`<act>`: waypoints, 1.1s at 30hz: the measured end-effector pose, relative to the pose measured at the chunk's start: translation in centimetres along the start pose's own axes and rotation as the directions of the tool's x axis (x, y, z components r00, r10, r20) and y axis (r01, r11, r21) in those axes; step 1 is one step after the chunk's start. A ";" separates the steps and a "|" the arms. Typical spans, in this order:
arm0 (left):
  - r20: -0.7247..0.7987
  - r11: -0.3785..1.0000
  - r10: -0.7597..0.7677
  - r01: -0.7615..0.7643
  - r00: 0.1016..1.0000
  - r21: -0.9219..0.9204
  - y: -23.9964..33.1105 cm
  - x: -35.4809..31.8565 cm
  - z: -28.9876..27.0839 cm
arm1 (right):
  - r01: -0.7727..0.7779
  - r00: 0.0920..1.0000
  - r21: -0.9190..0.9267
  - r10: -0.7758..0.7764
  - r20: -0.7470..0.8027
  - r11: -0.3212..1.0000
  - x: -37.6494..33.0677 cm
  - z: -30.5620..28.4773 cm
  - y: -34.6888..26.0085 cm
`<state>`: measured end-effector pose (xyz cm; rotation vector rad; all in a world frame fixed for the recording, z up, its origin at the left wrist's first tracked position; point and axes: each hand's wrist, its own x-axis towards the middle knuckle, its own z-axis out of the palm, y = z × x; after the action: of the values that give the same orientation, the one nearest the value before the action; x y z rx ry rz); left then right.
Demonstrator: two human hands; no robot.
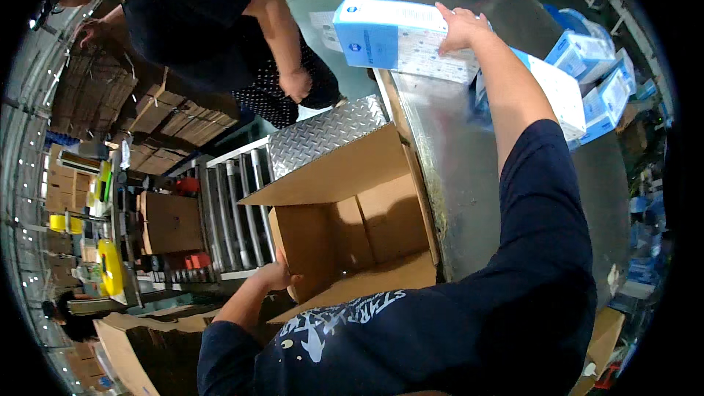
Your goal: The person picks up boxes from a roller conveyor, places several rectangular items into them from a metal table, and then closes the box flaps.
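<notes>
While gripping from above with the right hand (pixel 463 29), held a white-and-blue box (pixel 400 38) by its right end, with the thumb against the dotted face and the fingers spread over the upper edge. Aimed its solid-blue end left, past the left edge of the metal table (pixel 466 205), with the long axis running left to right and dipping slightly rightward. Could not tell about contact with the tabletop. With the left hand (pixel 273 276), grasped an open carton (pixel 304 249) at the near end of its left wall; could not tell the placement of the hidden fingers. Inside the carton, saw brown walls, a seam and shadow. Counted one box in the grip and at least three more on the table: one large box (pixel 554 95) partly under the right forearm, and two smaller packs (pixel 579 55) bunched just beyond. Farther left, saw one roller conveyor (pixel 238 183) bearing a brown carton (pixel 170 221), one textured metal plate (pixel 323 136), and one co-worker (pixel 198 22) in dark clothing.
</notes>
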<state>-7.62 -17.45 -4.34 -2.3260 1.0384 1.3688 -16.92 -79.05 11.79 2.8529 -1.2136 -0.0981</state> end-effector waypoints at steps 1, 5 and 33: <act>0.066 0.996 -0.026 0.020 0.997 0.087 0.5 -0.4 -2.2 | 0.049 0.999 0.084 -0.050 0.015 0.995 -0.1 0.3 0.2; 0.083 0.879 0.118 -0.143 0.990 0.456 10.9 -0.7 -15.7 | 0.122 0.993 0.236 -0.118 -0.032 0.964 -4.5 2.0 2.5; -0.596 -0.044 0.449 -0.650 0.665 -0.759 31.8 2.7 -14.1 | -0.107 0.991 0.992 -0.069 0.112 0.062 -19.1 7.2 10.8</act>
<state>-19.24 -48.91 5.21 -2.9284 1.6474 2.9323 -38.44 -72.85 6.09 3.9732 -1.8807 1.0959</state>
